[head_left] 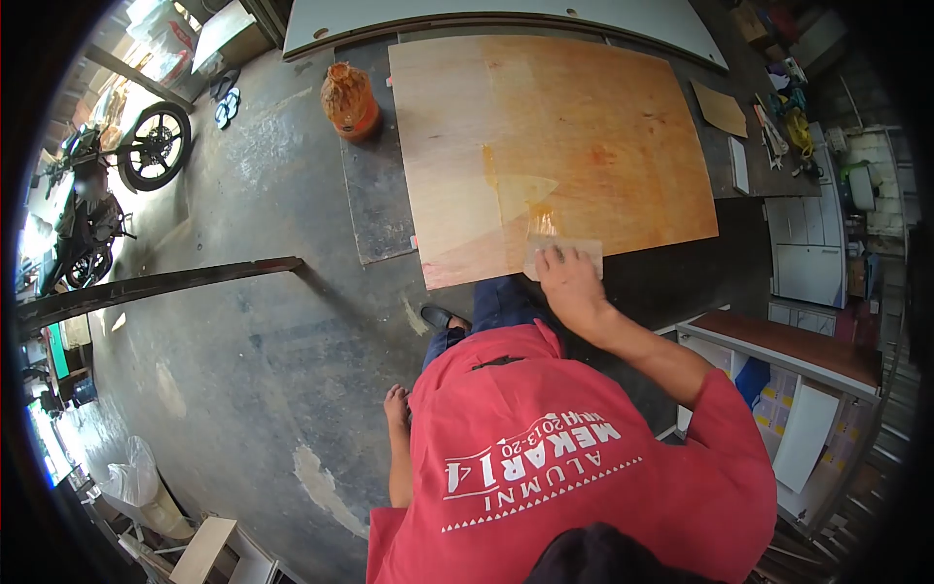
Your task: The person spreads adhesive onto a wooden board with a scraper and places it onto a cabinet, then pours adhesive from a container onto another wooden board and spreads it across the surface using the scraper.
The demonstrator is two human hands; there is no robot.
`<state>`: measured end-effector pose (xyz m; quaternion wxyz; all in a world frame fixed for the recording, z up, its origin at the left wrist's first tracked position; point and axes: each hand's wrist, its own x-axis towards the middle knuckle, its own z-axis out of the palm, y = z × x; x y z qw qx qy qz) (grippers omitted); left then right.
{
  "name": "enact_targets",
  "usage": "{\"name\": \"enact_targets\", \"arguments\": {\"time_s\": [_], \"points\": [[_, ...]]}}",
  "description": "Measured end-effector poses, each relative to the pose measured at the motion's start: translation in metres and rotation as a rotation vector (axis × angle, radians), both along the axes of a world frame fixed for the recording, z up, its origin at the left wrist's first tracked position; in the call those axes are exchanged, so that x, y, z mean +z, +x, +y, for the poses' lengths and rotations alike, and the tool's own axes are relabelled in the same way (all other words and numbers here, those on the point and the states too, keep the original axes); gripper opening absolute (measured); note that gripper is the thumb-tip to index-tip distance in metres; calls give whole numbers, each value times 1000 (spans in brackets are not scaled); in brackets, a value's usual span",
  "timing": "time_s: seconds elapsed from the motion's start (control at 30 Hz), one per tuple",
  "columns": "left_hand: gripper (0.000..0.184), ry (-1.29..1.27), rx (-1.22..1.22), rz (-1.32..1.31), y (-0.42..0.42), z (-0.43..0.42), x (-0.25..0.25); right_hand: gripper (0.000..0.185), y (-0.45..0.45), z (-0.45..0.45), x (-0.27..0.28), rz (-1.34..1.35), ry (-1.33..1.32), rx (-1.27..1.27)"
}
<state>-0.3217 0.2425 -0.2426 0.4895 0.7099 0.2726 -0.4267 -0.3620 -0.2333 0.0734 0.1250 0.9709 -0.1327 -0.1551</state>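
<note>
My right hand (568, 275) is closed on a flat, pale rectangular spreader (590, 259), which rests on the near edge of a wooden panel (623, 127). Wet orange glue (543, 219) lies just beyond the spreader. Most of the panel's right side is coated orange, while its left side is paler and dry-looking. My left hand (397, 397) hangs low beside my body, away from the panel; it is small in view and its fingers are hard to make out. An orange-stained glue container (351, 105) stands to the left of the panel.
A dark bench (375, 200) supports the panel. Beyond it lies a long white board (467, 18). Tools (773, 136) lie at the right. A cabinet (788, 350) stands near my right elbow. A dark beam (195, 282) juts from the left, below a motorcycle (92, 195).
</note>
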Motion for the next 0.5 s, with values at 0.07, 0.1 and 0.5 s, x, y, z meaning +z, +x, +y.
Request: {"name": "enact_targets", "arguments": {"time_s": [0.07, 0.1, 0.5], "points": [[49, 10, -11, 1, -1, 0, 4, 33, 3, -17, 22, -7, 278, -72], [49, 12, -9, 3, 0, 0, 5, 27, 3, -30, 26, -214, 450, -197], [52, 83, 91, 44, 28, 11, 7, 14, 41, -45, -50, -603, 328, -294]]}}
